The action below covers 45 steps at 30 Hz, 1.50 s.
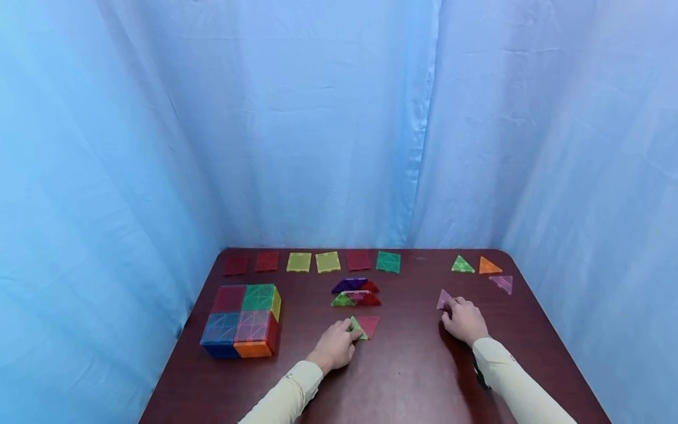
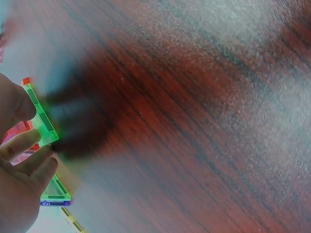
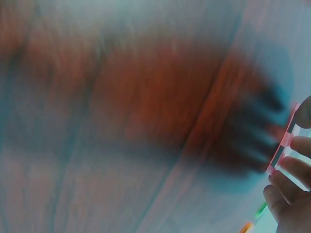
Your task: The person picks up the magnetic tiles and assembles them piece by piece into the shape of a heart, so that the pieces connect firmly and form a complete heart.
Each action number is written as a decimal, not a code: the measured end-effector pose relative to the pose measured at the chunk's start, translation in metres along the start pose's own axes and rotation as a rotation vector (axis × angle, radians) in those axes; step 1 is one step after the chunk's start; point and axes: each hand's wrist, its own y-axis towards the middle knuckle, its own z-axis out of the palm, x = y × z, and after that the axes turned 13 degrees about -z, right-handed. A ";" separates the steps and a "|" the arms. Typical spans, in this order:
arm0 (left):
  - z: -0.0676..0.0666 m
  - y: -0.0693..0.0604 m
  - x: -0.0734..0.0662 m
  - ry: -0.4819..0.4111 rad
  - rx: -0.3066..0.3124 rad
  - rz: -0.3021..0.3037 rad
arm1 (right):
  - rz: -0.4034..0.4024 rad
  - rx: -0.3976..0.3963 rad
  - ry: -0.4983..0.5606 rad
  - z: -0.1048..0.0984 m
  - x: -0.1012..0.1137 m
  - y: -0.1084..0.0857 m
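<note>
Near the middle of the table, my left hand (image 1: 336,345) pinches a translucent green triangle tile (image 1: 358,328). A red triangle tile (image 1: 369,324) lies right against it. In the left wrist view the green tile (image 2: 44,119) sits between thumb and fingers. Farther right, my right hand (image 1: 465,320) holds a pink triangle tile (image 1: 443,298) by its edge; the right wrist view shows thumb and fingers on that pink tile (image 3: 283,141). Just beyond the left hand stand two low rows of joined triangles, one green, pink and red (image 1: 356,299), the other purple and red (image 1: 354,286).
A block of joined coloured squares (image 1: 241,321) stands at the left. Along the far edge lie several square tiles, among them a yellow one (image 1: 299,262) and a teal one (image 1: 388,262). Green (image 1: 463,265), orange (image 1: 489,266) and pink (image 1: 502,284) triangles lie far right.
</note>
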 end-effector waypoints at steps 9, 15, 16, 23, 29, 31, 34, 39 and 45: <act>0.000 -0.002 0.000 -0.004 0.000 -0.004 | -0.116 -0.081 -0.001 0.008 0.041 -0.003; 0.000 -0.001 0.000 -0.018 0.003 -0.011 | -0.243 -0.144 -0.017 0.012 0.067 -0.002; 0.000 -0.001 0.000 -0.020 0.002 -0.012 | -0.265 -0.158 -0.020 0.013 0.072 -0.003; 0.000 -0.002 -0.001 -0.026 0.009 -0.014 | -0.367 -0.199 0.003 0.025 0.110 -0.009; 0.001 -0.001 -0.001 -0.026 -0.001 -0.010 | -0.474 -0.155 0.061 0.031 0.139 -0.009; 0.000 -0.001 0.000 -0.025 -0.002 -0.010 | -0.491 -0.131 0.078 0.033 0.143 -0.006; 0.000 -0.001 0.001 -0.024 -0.005 -0.006 | -0.458 -0.101 0.090 0.034 0.145 -0.001; -0.001 -0.001 0.001 -0.017 -0.019 0.001 | -0.310 -0.015 0.092 0.033 0.145 0.010; -0.001 -0.004 0.000 -0.019 -0.002 -0.002 | -0.200 0.089 0.134 0.032 0.154 0.015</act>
